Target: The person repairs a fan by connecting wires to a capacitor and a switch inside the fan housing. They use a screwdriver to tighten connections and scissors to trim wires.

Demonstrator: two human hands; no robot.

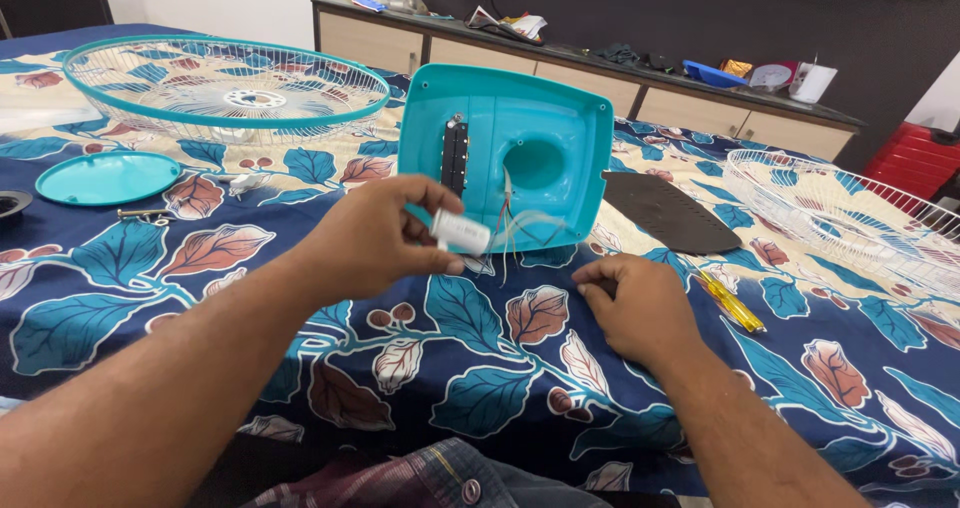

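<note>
we see the left hand raised above the bed, its fingers closed around a small white cylindrical capacitor. the capacitor is smooth, pale and slightly blurred; its long axis lies roughly level, running left to right with the right end a little lower. thin wires, red and white among them, run from its right end toward the turquoise fan base housing, which stands tilted just behind it with its hollow inner side facing us. a black switch block sits upright inside the housing, left of a round opening.

the right hand rests on the leaf-patterned bedsheet, fingers curled; we cannot tell whether it holds anything. a yellow-handled screwdriver lies just to its right. a dark flat plate lies beyond it. a turquoise-rimmed fan guard and a white fan guard lie at the far left and right.
</note>
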